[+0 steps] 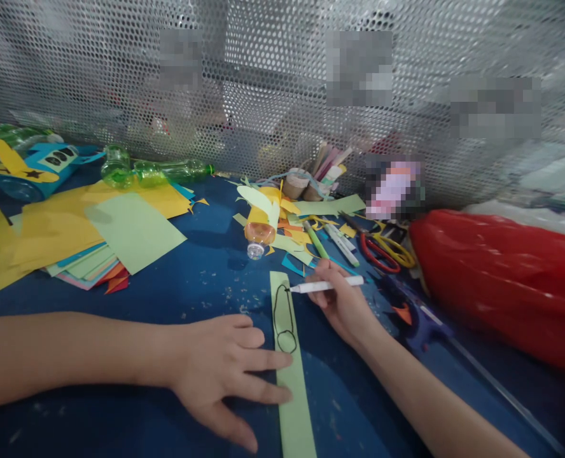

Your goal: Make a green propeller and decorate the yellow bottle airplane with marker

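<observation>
A long light-green paper strip lies on the blue table, bearing a black drawn outline, narrow and rounded, with a small circle at its lower end. My left hand lies flat with its fingers spread, two fingertips resting on the strip. In my right hand is a white marker, its tip touching the strip near the top of the outline. Beyond the strip lies a small bottle wrapped in yellow paper, its cap towards me.
Coloured paper sheets, green bottles and a blue-wrapped bottle lie at left. Scissors, markers, a glue gun and a red bag are at right. Perforated metal stands behind.
</observation>
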`<state>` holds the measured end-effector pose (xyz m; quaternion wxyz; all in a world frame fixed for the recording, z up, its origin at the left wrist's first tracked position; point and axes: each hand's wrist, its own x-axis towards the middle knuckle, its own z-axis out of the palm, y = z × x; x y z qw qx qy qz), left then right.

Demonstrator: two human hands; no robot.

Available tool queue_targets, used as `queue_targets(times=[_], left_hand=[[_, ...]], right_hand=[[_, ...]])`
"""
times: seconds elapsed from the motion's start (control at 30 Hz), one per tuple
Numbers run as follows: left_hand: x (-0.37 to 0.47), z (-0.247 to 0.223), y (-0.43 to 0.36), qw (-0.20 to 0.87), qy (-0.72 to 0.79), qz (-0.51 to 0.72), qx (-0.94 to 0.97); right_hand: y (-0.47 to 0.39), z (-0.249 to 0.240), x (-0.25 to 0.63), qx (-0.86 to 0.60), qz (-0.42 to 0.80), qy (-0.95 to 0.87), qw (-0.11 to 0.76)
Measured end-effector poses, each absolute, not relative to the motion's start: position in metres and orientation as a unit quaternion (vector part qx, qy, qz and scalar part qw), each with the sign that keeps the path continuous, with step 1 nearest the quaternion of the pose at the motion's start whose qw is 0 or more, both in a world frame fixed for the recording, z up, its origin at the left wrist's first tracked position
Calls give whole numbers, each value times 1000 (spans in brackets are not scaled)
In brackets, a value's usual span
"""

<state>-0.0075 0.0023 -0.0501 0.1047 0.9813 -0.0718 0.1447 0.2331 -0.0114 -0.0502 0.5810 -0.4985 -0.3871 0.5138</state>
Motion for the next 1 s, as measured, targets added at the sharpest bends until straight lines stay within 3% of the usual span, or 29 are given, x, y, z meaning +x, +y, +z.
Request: queue_targets(times=[1.0], left_hand=[[-6,-50,-3,84,-24,237,968]], right_hand=[[-11,-52,236,-478,531,-369,594]])
